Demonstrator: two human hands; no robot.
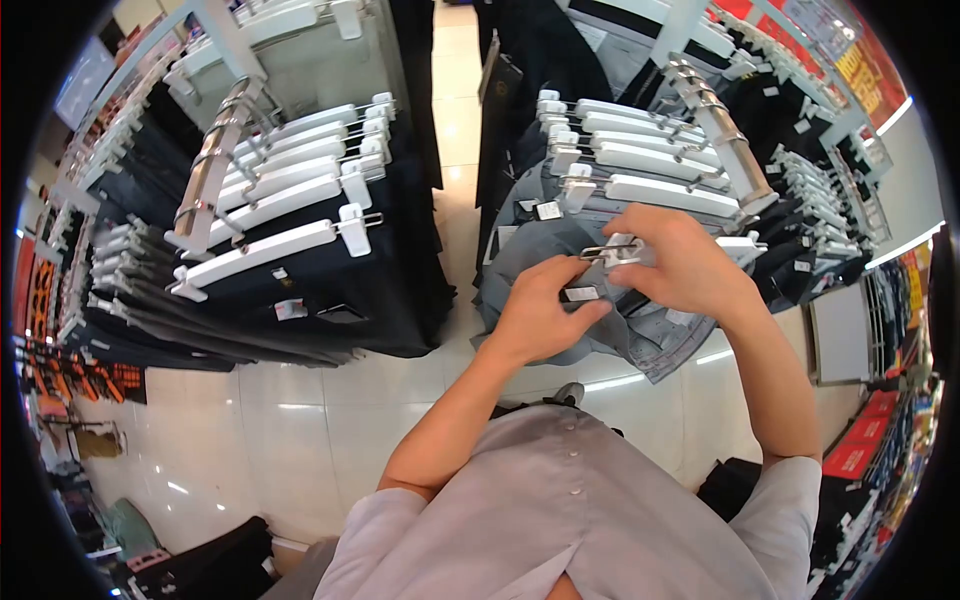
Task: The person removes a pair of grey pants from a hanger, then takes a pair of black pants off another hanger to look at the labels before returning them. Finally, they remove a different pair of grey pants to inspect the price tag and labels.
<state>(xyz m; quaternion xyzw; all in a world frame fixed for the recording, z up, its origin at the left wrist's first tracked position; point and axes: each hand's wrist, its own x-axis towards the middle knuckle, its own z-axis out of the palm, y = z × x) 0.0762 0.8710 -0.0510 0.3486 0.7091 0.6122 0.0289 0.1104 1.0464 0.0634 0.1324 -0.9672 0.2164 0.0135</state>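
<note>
My left hand [540,310] grips the waist of a pair of grey trousers [640,335] and pinches a small black tag [581,294] on it. My right hand [685,262] holds the white clip hanger [612,250] that carries those trousers, fingers closed over its metal clip. The trousers hang at the front of a slanted chrome rack arm [715,125] lined with several more white hangers [640,160] holding grey and dark trousers.
To the left stands another slanted rack [215,160] with white hangers and dark trousers [330,290]. More racks of dark clothing fill both sides. A glossy tiled floor [300,420] runs between them. Red boxes [860,450] sit at the lower right.
</note>
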